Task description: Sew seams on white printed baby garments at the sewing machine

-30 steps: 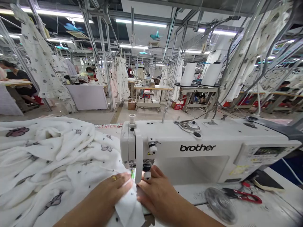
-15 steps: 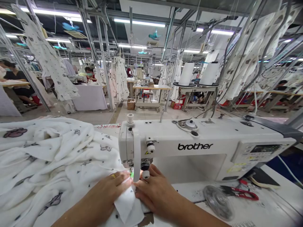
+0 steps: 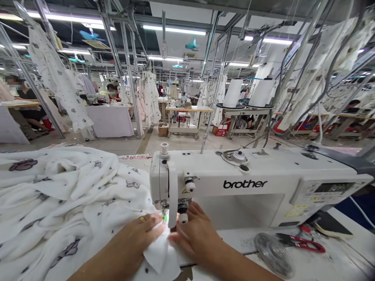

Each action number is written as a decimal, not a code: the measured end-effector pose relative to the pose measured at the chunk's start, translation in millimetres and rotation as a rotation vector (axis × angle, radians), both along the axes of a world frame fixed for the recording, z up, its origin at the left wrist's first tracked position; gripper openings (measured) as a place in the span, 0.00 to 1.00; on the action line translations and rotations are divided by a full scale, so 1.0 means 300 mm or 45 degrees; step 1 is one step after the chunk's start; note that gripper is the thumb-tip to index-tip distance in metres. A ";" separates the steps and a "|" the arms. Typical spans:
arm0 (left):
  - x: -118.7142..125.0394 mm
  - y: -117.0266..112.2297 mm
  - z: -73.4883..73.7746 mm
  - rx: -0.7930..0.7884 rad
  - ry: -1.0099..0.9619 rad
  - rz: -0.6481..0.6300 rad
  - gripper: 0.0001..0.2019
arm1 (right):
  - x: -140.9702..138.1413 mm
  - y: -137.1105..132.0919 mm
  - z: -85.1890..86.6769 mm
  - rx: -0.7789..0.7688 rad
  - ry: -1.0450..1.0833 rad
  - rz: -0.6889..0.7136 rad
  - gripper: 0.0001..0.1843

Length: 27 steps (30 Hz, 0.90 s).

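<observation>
My left hand [image 3: 139, 238], a ring on one finger, rests on the white fabric printed with small grey animal figures [image 3: 96, 210]. Its thumb and fingertips close on the cloth just left of the needle area [image 3: 165, 214], where a green part shows under a bright light. A loose flap of the cloth [image 3: 159, 253] hangs toward me between the hands. My right hand [image 3: 202, 238] is at the right of the white Brother sewing machine's [image 3: 205, 168] needle end. Its thumb and fingers are spread around the lower knob [image 3: 183, 218], some fingertips hidden behind it.
Red-handled scissors [image 3: 304, 242], a clear round plastic piece [image 3: 274, 253] and a dark pad [image 3: 332, 224] lie on the right of the machine table. Two white thread cones [image 3: 234, 93] stand behind. Printed garments [image 3: 63, 74] hang around, and people sit at farther tables.
My right hand's thumb has drawn slightly away from the cloth edge, its fingers still by the knob. My left hand stays on the cloth. The view has shifted slightly.
</observation>
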<state>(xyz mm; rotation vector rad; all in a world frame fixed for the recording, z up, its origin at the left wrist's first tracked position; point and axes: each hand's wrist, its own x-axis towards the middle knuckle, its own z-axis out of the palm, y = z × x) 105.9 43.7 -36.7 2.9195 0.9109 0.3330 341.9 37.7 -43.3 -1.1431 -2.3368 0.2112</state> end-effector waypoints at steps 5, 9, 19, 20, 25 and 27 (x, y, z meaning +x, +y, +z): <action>0.003 -0.001 0.008 0.026 -0.029 -0.012 0.27 | 0.030 0.046 0.026 -0.154 0.377 -0.300 0.16; 0.002 0.001 0.009 0.025 -0.097 -0.028 0.27 | 0.035 0.048 0.043 -0.153 0.400 -0.364 0.20; 0.008 -0.012 0.021 -0.071 -0.146 -0.002 0.28 | 0.029 0.041 0.032 -0.130 0.414 -0.353 0.21; 0.010 -0.013 0.023 -0.084 -0.126 -0.004 0.28 | 0.029 0.042 0.030 -0.121 0.420 -0.341 0.22; 0.015 -0.017 0.036 -0.140 -0.012 -0.009 0.24 | 0.032 0.049 0.024 -0.078 0.439 -0.260 0.21; 0.014 -0.019 0.036 -0.141 -0.003 -0.002 0.25 | 0.036 0.049 0.021 -0.074 0.424 -0.165 0.20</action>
